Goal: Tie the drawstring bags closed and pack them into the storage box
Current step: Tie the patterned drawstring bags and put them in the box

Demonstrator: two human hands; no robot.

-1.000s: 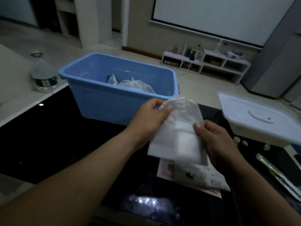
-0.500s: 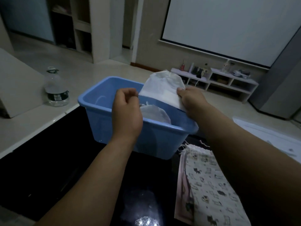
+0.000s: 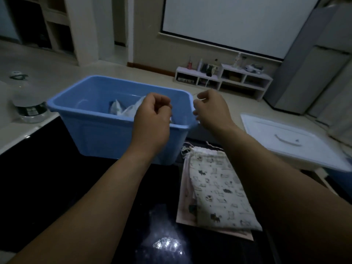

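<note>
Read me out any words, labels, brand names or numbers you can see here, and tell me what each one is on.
Nothing here can be read.
Water bottle label: pale print on a dark band, too blurred to read.
Patterned drawstring bag: small animal pictures, no words made out.
Things on the low shelf: too small to read.
Blue storage box and white lid: no lettering visible.

blue rectangular plastic storage box: smooth, faint sheen | cream cloth drawstring bag printed with small dark animals: matt, woven | black tabletop: glossy, mirrors a light | white plastic lid: smooth, satin | clear plastic bottle: shiny
</note>
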